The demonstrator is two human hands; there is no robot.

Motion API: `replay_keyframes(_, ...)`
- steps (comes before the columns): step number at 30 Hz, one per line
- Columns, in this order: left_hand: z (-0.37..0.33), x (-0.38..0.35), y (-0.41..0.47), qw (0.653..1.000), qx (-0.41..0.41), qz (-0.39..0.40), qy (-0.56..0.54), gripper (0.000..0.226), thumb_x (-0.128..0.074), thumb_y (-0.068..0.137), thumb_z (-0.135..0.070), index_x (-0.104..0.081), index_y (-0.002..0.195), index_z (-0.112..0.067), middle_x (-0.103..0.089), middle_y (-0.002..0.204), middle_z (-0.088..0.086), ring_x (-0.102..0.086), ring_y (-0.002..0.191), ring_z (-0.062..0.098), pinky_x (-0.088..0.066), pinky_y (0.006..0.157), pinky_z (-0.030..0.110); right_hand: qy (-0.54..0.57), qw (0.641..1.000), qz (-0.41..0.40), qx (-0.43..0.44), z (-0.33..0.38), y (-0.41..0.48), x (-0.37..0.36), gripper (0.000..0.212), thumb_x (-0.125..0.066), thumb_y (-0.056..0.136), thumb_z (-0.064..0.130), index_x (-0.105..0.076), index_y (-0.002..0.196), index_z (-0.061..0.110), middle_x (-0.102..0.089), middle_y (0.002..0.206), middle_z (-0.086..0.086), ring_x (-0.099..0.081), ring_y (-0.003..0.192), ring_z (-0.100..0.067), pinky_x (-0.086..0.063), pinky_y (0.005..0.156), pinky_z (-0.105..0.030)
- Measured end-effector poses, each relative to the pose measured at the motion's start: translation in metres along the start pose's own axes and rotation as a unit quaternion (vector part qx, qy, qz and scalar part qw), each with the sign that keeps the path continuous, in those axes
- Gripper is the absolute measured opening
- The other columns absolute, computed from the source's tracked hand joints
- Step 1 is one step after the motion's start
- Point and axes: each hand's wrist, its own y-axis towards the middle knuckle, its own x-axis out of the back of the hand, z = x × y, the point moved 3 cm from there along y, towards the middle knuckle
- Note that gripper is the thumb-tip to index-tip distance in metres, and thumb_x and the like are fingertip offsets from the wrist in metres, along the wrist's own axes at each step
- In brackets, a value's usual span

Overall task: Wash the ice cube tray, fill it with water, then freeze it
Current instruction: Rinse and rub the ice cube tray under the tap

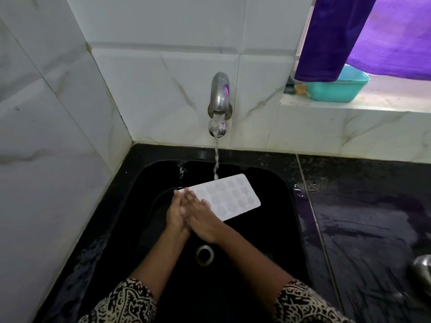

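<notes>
A home kitchen: black sink point(275, 183) in a dark counter point(363, 206); wall tap point(219, 94) running; marble-look tiles point(163, 73).

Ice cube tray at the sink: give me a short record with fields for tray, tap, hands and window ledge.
tray: white ice cube tray, lying in the black sink
tap: tap running; water stream lands at the tray's far edge
hands: left hand and right hand pressed together, fingers straight, over the tray's near left end
contact with tray: cannot tell
ledge: teal tub partly behind a purple cloth
</notes>
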Motion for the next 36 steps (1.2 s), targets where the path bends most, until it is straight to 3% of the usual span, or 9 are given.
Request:
replay_keyframes(3, -0.003, 0.0, -0.002, 1.0, -0.018, 0.008, 0.007, 0.056, -0.026, 0.103, -0.05, -0.056, 0.119, -0.006, -0.061, 0.11, 0.016, -0.058, 0.1, 0.033, -0.042, 0.098, 0.045, -0.159, 0.986, -0.02, 0.05, -0.022, -0.006, 0.013, 0.065, -0.029, 0.1, 0.045, -0.006, 0.151, 0.014, -0.001, 0.16, -0.001, 0.003, 0.146, -0.012, 0.0, 0.115, -0.04)
replay_keyframes(5, -0.001, 0.009, -0.003, 0.999, -0.033, 0.01, 0.02, 0.065, -0.024, 0.103, -0.052, -0.05, 0.133, 0.0, -0.058, 0.125, 0.024, -0.054, 0.116, 0.041, -0.038, 0.106, 0.052, -0.173, 0.982, -0.068, -0.028, -0.054, -0.008, 0.034, 0.066, -0.03, 0.099, 0.046, -0.006, 0.151, 0.013, -0.005, 0.16, -0.004, -0.003, 0.146, -0.016, -0.005, 0.115, -0.045)
replay_keyframes(10, 0.006, 0.034, -0.006, 0.997, -0.032, -0.068, 0.033, 0.062, -0.035, 0.1, -0.054, -0.054, 0.134, -0.006, -0.062, 0.127, 0.021, -0.059, 0.114, 0.041, -0.049, 0.091, 0.053, -0.12, 0.965, -0.077, -0.221, -0.097, -0.018, 0.046, 0.068, -0.022, 0.1, 0.05, 0.003, 0.151, 0.013, 0.008, 0.16, -0.003, 0.006, 0.146, -0.014, 0.005, 0.116, -0.042)
replay_keyframes(13, 0.013, 0.027, -0.003, 0.997, -0.037, -0.065, 0.033, 0.062, -0.035, 0.102, -0.049, -0.05, 0.136, 0.0, -0.056, 0.134, 0.025, -0.055, 0.12, 0.041, -0.042, 0.104, 0.052, -0.11, 0.979, -0.115, -0.129, -0.046, -0.011, 0.001, 0.071, -0.03, 0.097, 0.049, -0.011, 0.15, 0.006, -0.008, 0.159, -0.013, -0.012, 0.145, -0.027, -0.009, 0.117, -0.04)
replay_keyframes(18, 0.008, 0.025, -0.001, 0.999, -0.015, -0.036, 0.02, 0.05, -0.033, 0.102, -0.051, -0.058, 0.108, -0.008, -0.062, 0.106, 0.012, -0.066, 0.089, 0.028, -0.046, 0.095, 0.042, -0.098, 0.994, -0.01, 0.044, -0.014, -0.014, -0.019, 0.057, -0.027, 0.102, 0.039, -0.009, 0.152, 0.018, -0.001, 0.16, 0.001, 0.006, 0.145, -0.009, 0.008, 0.117, -0.037)
replay_keyframes(20, 0.003, 0.03, -0.001, 0.998, -0.014, -0.052, 0.035, 0.05, -0.034, 0.101, -0.051, -0.057, 0.115, -0.009, -0.059, 0.119, 0.012, -0.064, 0.093, 0.028, -0.047, 0.092, 0.042, -0.15, 0.984, 0.004, 0.091, -0.024, -0.01, -0.006, 0.059, -0.03, 0.101, 0.04, -0.007, 0.151, 0.021, -0.001, 0.16, 0.005, 0.003, 0.146, -0.009, 0.005, 0.113, -0.035)
replay_keyframes(28, -0.004, 0.059, -0.012, 0.997, -0.043, -0.067, 0.021, 0.06, -0.032, 0.101, -0.054, -0.05, 0.138, -0.01, -0.061, 0.127, 0.019, -0.058, 0.115, 0.039, -0.048, 0.085, 0.049, -0.131, 0.966, -0.065, -0.215, -0.1, -0.001, 0.041, 0.067, -0.023, 0.099, 0.051, 0.001, 0.152, 0.018, 0.008, 0.16, 0.001, 0.005, 0.146, -0.015, 0.003, 0.116, -0.041)
replay_keyframes(32, -0.003, 0.046, -0.011, 0.996, -0.065, -0.054, 0.021, 0.054, -0.029, 0.103, -0.049, -0.056, 0.118, -0.005, -0.07, 0.097, 0.014, -0.067, 0.082, 0.029, -0.051, 0.075, 0.037, -0.147, 0.986, -0.06, -0.051, -0.025, 0.008, -0.009, 0.071, -0.031, 0.097, 0.047, -0.008, 0.15, 0.006, -0.006, 0.159, -0.013, -0.002, 0.146, -0.023, -0.006, 0.117, -0.045)
replay_keyframes(36, -0.001, 0.038, -0.003, 0.997, -0.074, -0.028, 0.011, 0.046, -0.031, 0.104, -0.045, -0.063, 0.098, -0.012, -0.074, 0.085, 0.004, -0.073, 0.071, 0.016, -0.056, 0.073, 0.033, -0.15, 0.987, -0.018, 0.053, -0.001, 0.0, -0.031, 0.055, -0.025, 0.101, 0.036, -0.009, 0.152, 0.019, 0.0, 0.16, 0.004, 0.006, 0.145, -0.008, 0.008, 0.115, -0.041)
